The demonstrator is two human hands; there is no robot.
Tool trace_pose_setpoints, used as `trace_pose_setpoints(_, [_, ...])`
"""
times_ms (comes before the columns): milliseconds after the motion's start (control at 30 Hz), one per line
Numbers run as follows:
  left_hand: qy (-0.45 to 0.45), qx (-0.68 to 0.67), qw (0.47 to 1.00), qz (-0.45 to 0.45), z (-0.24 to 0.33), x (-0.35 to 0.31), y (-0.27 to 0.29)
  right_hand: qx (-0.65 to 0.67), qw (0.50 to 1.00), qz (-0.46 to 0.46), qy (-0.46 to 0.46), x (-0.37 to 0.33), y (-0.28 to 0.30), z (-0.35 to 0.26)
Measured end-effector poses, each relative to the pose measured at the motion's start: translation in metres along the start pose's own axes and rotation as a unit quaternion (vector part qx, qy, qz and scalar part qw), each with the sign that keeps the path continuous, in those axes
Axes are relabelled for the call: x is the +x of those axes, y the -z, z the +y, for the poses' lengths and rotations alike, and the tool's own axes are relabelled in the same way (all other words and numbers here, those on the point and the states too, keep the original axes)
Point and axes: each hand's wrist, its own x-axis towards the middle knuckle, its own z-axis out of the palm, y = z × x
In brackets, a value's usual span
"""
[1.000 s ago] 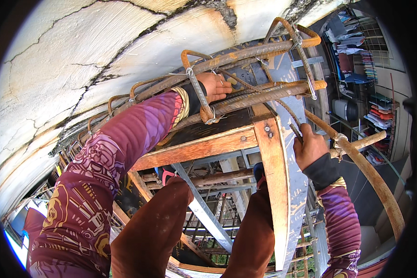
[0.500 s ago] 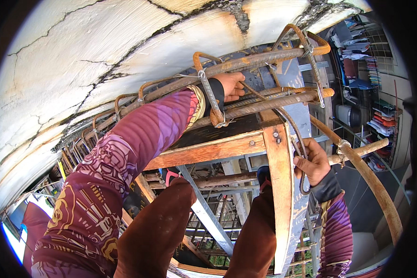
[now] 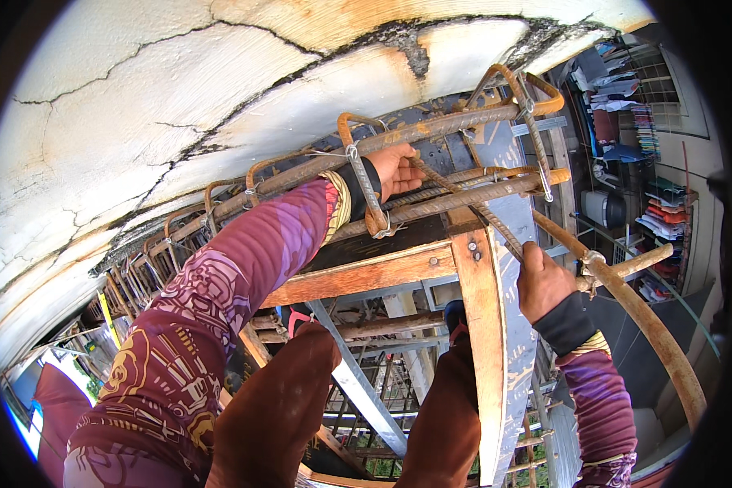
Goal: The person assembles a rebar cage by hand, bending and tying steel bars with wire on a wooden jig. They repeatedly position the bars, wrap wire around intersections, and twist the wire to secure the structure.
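Thin ribbed rod spans both hands through a rebar cage

A cracked white wall (image 3: pixel 220 89) fills the upper left, with the rusty rebar cage (image 3: pixel 447 128) running alongside it. One wire-tied stirrup (image 3: pixel 366 191) crosses in front of the left wrist, and the cage's lower bar (image 3: pixel 508 189) lies between the hands. Nearer the person stands a wooden frame (image 3: pixel 374 272), its pale upright board (image 3: pixel 481 325) just left of the right hand. Past that hand, a curving rusty pole (image 3: pixel 659 332) crosses a shorter pole (image 3: pixel 638 262); clothes (image 3: pixel 667 215) hang farther right. The person's knees (image 3: pixel 281 407) show below, beside a metal strut (image 3: pixel 366 390).

The thin ribbed rod (image 3: pixel 498 229) slants from upper left to lower right, seemingly passing beneath the lower bar. The left hand (image 3: pixel 396 172), fingers curled inside the cage, holds its upper end; the right hand (image 3: pixel 545 289), outside, is closed around its lower end.
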Motion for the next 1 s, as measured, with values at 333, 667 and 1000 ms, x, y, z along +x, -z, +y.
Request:
trace_pose_setpoints(333, [0.008,-0.015,1.0,-0.021,0.001,-0.003,-0.001,0.366,0.906,-0.19,-0.095,0.01,0.026,0.026])
trace_pose_setpoints(667, [0.022,-0.05,0.997,-0.062,0.003,-0.004,0.001,-0.033,0.997,-0.047,0.042,0.026,0.055,0.018])
trace_pose_setpoints(1000, [0.021,-0.052,0.992,-0.108,-0.001,-0.002,0.009,0.089,0.961,-0.261,-0.018,0.053,0.098,0.023])
